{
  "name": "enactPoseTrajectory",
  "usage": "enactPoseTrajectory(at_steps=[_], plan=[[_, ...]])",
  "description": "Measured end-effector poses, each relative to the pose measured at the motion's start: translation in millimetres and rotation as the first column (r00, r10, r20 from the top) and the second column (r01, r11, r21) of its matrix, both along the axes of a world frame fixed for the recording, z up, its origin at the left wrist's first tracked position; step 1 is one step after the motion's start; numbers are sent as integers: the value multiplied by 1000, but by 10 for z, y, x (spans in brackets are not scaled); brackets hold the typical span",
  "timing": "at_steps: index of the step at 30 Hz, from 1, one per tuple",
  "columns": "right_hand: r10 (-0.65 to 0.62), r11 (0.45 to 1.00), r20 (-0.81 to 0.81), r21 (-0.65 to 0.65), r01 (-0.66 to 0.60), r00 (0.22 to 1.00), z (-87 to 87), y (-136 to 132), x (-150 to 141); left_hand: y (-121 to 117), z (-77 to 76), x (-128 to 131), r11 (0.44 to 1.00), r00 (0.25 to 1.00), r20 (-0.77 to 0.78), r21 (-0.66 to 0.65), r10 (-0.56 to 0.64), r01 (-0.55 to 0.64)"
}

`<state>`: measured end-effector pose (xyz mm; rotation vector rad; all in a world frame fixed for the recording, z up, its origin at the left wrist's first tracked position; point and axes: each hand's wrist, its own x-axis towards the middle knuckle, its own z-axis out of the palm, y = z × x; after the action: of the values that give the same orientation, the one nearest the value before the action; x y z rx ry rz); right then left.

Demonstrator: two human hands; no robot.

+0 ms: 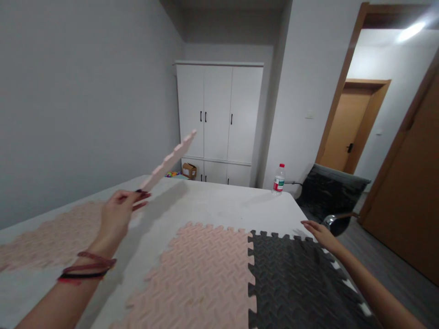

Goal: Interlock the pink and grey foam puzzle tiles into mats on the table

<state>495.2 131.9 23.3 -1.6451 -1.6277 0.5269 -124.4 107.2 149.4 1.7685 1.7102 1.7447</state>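
Note:
My left hand (pixel 120 208) is closed on the near edge of a pink foam puzzle mat tile (pixel 169 160), holding it up in the air, tilted edge-on toward the far wall. My right hand (pixel 317 230) lies open with fingers flat on the far right corner of a dark grey foam tile (pixel 295 278). That grey tile is interlocked with a pink foam tile (pixel 202 274) on the white table (pixel 219 201). Another pink tile (pixel 48 237) lies flat at the left of the table. Bracelets circle my left wrist.
A water bottle (pixel 279 179) stands at the table's far right edge. A black chair (pixel 329 192) sits beyond the right corner. A white wardrobe (pixel 219 119) stands at the back with a cardboard box (pixel 189 170) on the floor. Wooden doors are at the right.

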Motion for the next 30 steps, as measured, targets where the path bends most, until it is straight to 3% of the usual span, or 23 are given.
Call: enactPoseTrajectory(at_steps=[4, 7, 10, 12, 15, 18, 24, 30], plan=[[-30, 997, -195, -70, 16, 980, 270, -32, -35, 451, -88, 974, 965, 963, -64, -17, -261, 260], [-81, 989, -424, -148, 19, 902, 379, -72, 10, 661, -279, 1768, 913, 893, -191, -86, -408, 399], [-122, 986, -633, -167, 20, 764, 340, -61, 146, 760, -583, 2416, 849, 788, -314, -203, -529, 488], [-160, 982, -679, -181, 49, 717, 227, -20, 274, 792, -810, 2701, 815, 713, -394, -293, -579, 500], [-281, 953, -471, -237, 187, 836, -22, 76, 446, 833, -1093, 2919, 787, 612, -495, -408, -617, 463], [-369, 916, -184, -241, 322, 911, -277, 191, 512, 892, -1246, 2984, 785, 536, -574, -475, -619, 398], [-394, 910, 165, -68, 409, 904, -626, 332, 373, 983, -1301, 3008, 839, 460, -702, -460, -544, 291], [-419, 896, 348, 10, 444, 839, -719, 302, 300, 992, -1335, 3058, 876, 412, -773, -413, -483, 250]])
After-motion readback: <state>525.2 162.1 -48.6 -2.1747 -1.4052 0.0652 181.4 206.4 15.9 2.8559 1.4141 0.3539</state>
